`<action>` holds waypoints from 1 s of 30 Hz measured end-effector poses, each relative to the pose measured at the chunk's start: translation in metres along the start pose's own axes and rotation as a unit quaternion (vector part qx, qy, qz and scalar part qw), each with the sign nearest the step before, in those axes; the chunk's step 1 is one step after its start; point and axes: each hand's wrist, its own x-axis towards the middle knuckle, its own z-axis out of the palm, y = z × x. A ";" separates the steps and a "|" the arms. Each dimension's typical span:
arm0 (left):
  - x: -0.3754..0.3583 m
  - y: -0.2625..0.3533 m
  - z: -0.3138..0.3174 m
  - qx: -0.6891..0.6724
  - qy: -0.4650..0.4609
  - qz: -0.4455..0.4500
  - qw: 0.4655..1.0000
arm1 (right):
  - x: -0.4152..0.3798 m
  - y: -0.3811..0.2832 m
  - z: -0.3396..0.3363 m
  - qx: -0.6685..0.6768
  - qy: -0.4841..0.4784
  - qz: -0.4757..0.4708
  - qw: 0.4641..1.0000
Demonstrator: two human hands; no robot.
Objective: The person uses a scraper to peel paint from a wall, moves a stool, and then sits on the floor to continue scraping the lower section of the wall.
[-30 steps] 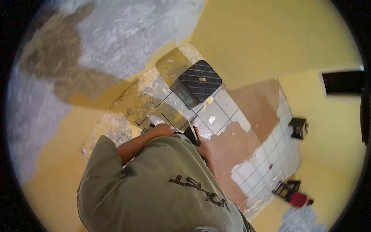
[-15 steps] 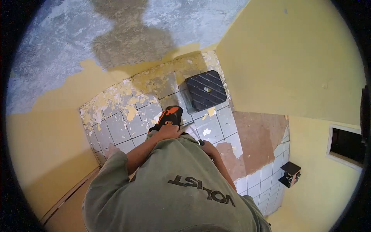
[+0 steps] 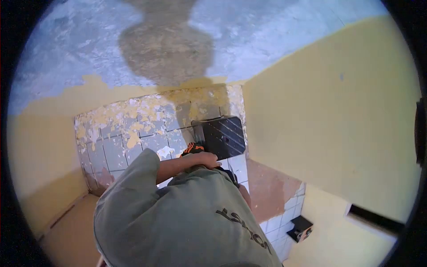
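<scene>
My left hand (image 3: 207,159) is in front of my belly, at the hem of the grey-green shirt (image 3: 191,213). Its fingers are curled; whatever they hold, if anything, is hidden. Of my right arm, the forearm (image 3: 244,196) shows beside the shirt, its hand mostly covered. A dark-handled tool (image 3: 233,176) with a thin pale blade extends from that hand. Just beyond my left hand stands a black plastic stool (image 3: 222,135) with a ridged top. One black and orange shoe (image 3: 193,148) shows beside the stool.
Peeled paint flakes (image 3: 133,140) litter the tiled floor (image 3: 113,153) along the far wall. That wall has bare grey plaster (image 3: 89,49) above a yellow band. A yellow wall (image 3: 320,102) rises on the right. A small black and orange object (image 3: 301,229) lies on the right-hand tiles.
My view has shifted, and my body is closer to the stool. The stool now sits just ahead of my left hand, and the shoe is more covered. My right hand is less visible.
</scene>
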 end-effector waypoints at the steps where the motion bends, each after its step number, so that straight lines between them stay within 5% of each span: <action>1: 0.000 0.001 -0.004 -0.005 -0.004 0.009 1.000 | 0.003 -0.005 -0.010 -0.013 -0.001 0.005 1.000; 9: 0.093 -0.068 0.014 -0.152 0.059 0.038 0.986 | 0.071 -0.062 -0.082 -0.151 -0.024 0.002 0.988; 11: 0.118 -0.084 0.020 -0.219 0.014 -0.014 0.976 | 0.129 -0.045 -0.088 -0.122 -0.018 0.024 0.992; 13: 0.134 -0.101 0.043 -0.375 0.143 -0.106 0.910 | 0.179 -0.046 -0.102 -0.159 -0.040 -0.029 0.986; 14: 0.125 -0.104 0.045 -0.390 0.192 -0.121 0.892 | 0.202 -0.054 -0.109 -0.130 -0.065 0.028 0.989; 16: 0.115 -0.103 0.050 -0.459 0.228 -0.161 0.844 | 0.241 -0.084 -0.118 -0.132 -0.106 0.100 0.981; 21: 0.174 -0.131 0.110 -0.538 0.385 -0.268 0.700 | 0.385 -0.104 -0.128 -0.159 -0.117 0.096 0.976; 22: 0.179 -0.127 0.108 -0.539 0.399 -0.281 0.687 | 0.411 -0.108 -0.127 -0.126 -0.114 0.063 0.983; 24: 0.185 -0.117 0.124 -0.617 0.473 -0.288 0.559 | 0.467 -0.089 -0.116 -0.041 -0.112 0.031 0.992; 28: 0.225 -0.107 0.135 -0.577 0.554 -0.251 0.546 | 0.525 -0.036 -0.095 0.020 -0.106 -0.028 0.994; 30: 0.232 -0.100 0.129 -0.549 0.544 -0.317 0.550 | 0.487 -0.039 -0.082 0.279 -0.157 -0.061 0.945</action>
